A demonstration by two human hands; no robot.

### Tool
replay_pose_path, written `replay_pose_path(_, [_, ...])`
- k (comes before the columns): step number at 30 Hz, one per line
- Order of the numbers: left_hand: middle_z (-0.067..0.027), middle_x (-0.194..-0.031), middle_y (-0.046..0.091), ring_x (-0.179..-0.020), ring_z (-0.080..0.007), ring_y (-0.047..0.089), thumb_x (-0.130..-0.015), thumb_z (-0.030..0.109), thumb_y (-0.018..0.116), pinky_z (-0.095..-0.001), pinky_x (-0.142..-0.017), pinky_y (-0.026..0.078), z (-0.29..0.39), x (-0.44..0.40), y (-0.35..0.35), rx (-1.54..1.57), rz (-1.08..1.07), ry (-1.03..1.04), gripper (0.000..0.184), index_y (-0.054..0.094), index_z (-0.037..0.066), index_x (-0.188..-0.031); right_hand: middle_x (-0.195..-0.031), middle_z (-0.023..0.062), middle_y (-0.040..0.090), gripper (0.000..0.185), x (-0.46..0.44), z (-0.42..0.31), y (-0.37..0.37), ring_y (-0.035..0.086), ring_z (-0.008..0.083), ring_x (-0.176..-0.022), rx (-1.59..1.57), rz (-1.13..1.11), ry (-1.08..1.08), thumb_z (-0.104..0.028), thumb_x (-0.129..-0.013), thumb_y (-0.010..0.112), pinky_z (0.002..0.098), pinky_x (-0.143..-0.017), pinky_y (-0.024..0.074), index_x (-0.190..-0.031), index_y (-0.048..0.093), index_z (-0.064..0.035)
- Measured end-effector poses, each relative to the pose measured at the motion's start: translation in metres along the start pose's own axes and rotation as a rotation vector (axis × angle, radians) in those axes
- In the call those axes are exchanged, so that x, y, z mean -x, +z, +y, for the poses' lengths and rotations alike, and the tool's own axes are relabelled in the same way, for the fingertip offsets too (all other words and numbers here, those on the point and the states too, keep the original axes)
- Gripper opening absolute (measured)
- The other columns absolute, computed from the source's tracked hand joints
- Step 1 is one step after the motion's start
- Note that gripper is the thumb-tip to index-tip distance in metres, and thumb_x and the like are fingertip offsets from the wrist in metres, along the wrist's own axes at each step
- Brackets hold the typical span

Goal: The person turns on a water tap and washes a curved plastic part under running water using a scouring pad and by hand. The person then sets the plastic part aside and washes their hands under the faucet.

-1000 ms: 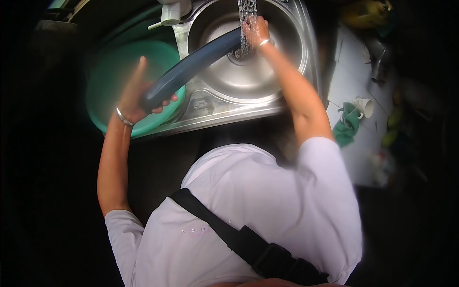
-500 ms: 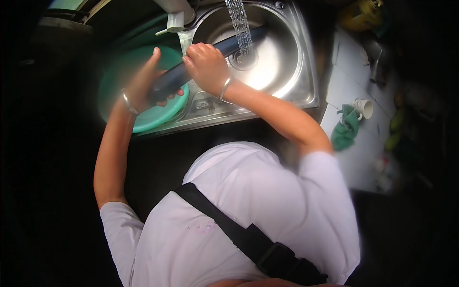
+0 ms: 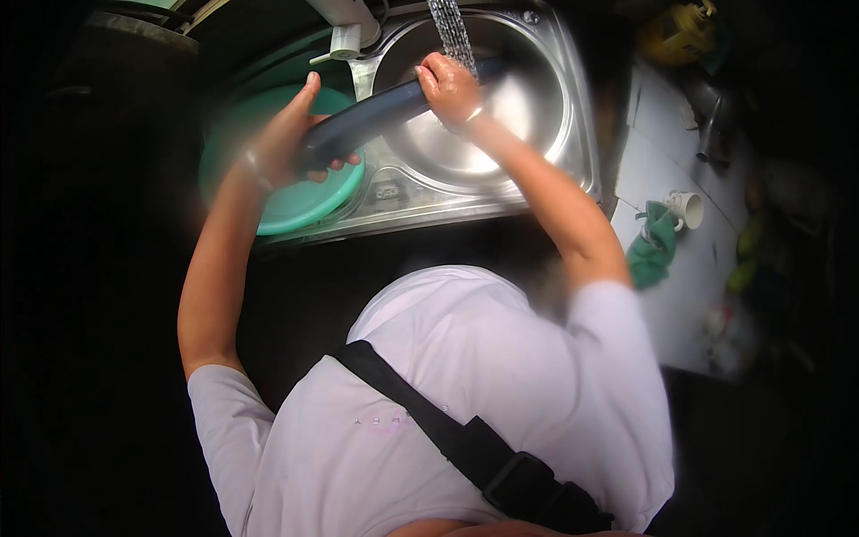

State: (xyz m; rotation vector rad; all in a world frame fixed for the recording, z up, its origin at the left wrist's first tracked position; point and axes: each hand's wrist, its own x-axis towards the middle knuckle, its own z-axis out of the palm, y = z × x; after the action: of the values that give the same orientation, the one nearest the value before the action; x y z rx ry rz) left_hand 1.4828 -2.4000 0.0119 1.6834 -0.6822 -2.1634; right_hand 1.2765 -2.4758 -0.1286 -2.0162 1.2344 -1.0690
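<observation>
A long, smooth, dark blue-black cylinder (image 3: 371, 121) lies slantwise from the green basin across to the sink. My left hand (image 3: 288, 134) supports its near-left end, fingers curled beneath and thumb pointing up. Wrapped around the cylinder farther along is my right hand (image 3: 450, 93), inside the sink bowl and close to the water stream (image 3: 451, 31). Beyond the right hand, the cylinder's far end is mostly hidden. The steel sink (image 3: 403, 154) holds the round bowl under both the stream and the right hand.
Under my left hand stands a green plastic basin (image 3: 309, 211) on the sink's drainboard. A white pipe-like fixture (image 3: 344, 40) rises behind. On the tiled counter to the right are a white mug (image 3: 688, 209), a green cloth (image 3: 653, 246) and a yellow container (image 3: 677, 31).
My right hand has slid along the cylinder, away from the left hand and towards the water. The left hand keeps its hold. The whole view has shifted slightly.
</observation>
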Motion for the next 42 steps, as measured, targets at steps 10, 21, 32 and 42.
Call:
replay_pose_path(10, [-0.0168, -0.079, 0.061, -0.052, -0.0122, 0.053, -0.078, 0.078, 0.024, -0.0186, -0.036, 0.038, -0.008, -0.006, -0.012, 0.064, -0.047, -0.021, 0.09, 0.051, -0.001, -0.11, -0.075, 0.0117, 0.056, 0.019, 0.004, -0.073, 0.009, 0.055, 0.0322, -0.076, -0.125, -0.169, -0.219, -0.022, -0.085, 0.054, 0.0421, -0.069, 0.0433, -0.076, 0.052, -0.0063])
replay_pose_path(21, [-0.0154, -0.08, 0.063, -0.057, -0.0145, 0.053, -0.083, 0.073, 0.021, -0.0233, -0.043, 0.037, -0.008, -0.01, -0.017, 0.102, -0.083, -0.029, 0.086, 0.058, -0.001, -0.106, -0.072, 0.0136, 0.057, 0.015, 0.002, -0.054, 0.019, 0.055, 0.0334, -0.074, -0.027, -0.092, -0.215, -0.017, -0.083, 0.055, 0.0436, -0.069, 0.0437, -0.074, 0.051, -0.0046])
replay_pose_path(32, [-0.0213, -0.084, 0.059, -0.055, -0.0158, 0.052, -0.079, 0.077, 0.025, -0.0189, -0.036, 0.037, -0.019, -0.017, -0.028, 0.226, -0.15, -0.017, 0.092, 0.043, -0.003, -0.121, -0.077, 0.0157, 0.06, 0.018, -0.011, 0.026, 0.007, 0.056, 0.035, -0.079, 0.167, -0.173, -0.059, -0.019, -0.084, 0.054, 0.0453, -0.072, 0.0441, -0.074, 0.056, -0.0042])
replay_pose_path(42, [-0.0231, -0.084, 0.059, -0.053, -0.0164, 0.052, -0.079, 0.077, 0.023, -0.0193, -0.035, 0.037, -0.011, -0.014, -0.023, 0.117, 0.072, 0.015, 0.091, 0.046, -0.003, -0.116, -0.076, 0.0142, 0.058, 0.017, -0.002, -0.117, 0.031, 0.055, 0.0323, -0.078, -0.092, -0.266, -0.226, -0.02, -0.083, 0.055, 0.0423, -0.073, 0.0439, -0.075, 0.055, -0.0043])
